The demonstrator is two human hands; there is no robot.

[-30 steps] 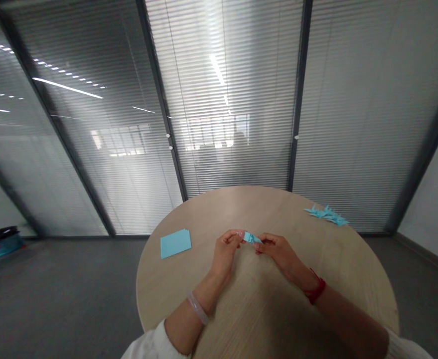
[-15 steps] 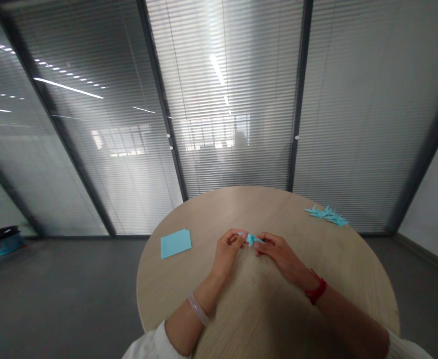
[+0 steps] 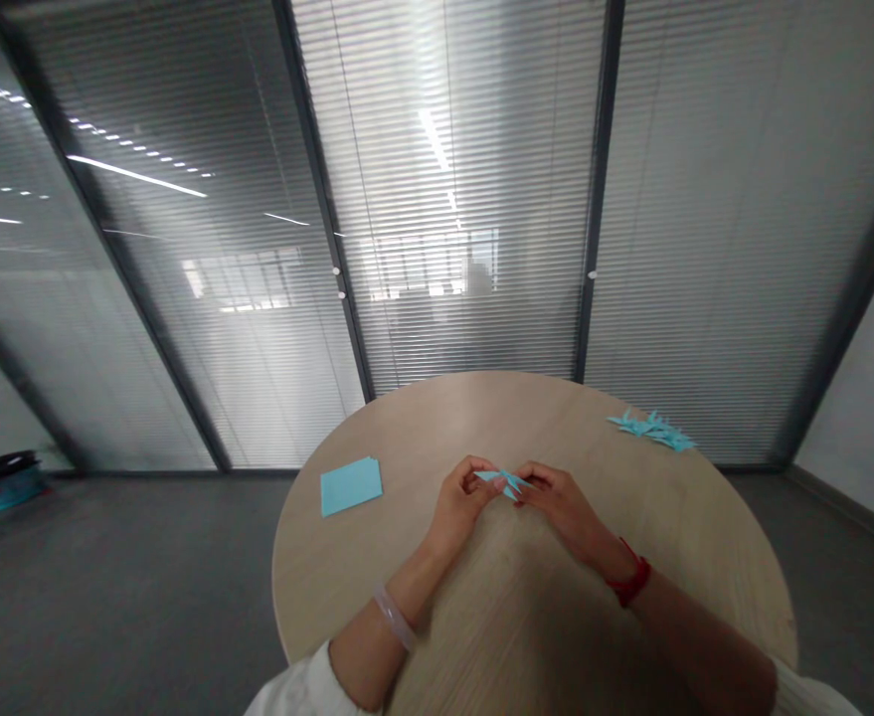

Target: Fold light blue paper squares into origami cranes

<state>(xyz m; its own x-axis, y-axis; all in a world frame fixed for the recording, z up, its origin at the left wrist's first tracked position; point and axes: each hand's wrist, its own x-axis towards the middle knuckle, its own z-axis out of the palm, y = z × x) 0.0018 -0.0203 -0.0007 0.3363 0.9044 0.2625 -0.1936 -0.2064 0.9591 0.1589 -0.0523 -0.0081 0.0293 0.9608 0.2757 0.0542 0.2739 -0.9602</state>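
Between my two hands, over the middle of the round table, is a small folded light-blue origami paper (image 3: 509, 481) with thin pointed ends. My left hand (image 3: 466, 497) pinches its left side between thumb and fingers. My right hand (image 3: 554, 497) pinches the right side, and its fingers cover that end. At the table's left lies a stack of light-blue paper sheets (image 3: 351, 486). Toward the far right edge, a pile of folded light-blue paper pieces (image 3: 652, 429) with pointed tips rests on the wood.
The round wooden table (image 3: 473, 418) stands before glass panels with blinds (image 3: 473, 328). Dark-rimmed bins or bags (image 3: 8, 487), with red and blue parts, sit on the grey floor (image 3: 168, 597) at the far left.
The folded paper has turned slightly in my fingers and its pointed ends look more spread out. Both hands have shifted their grip a little; everything else stays put.
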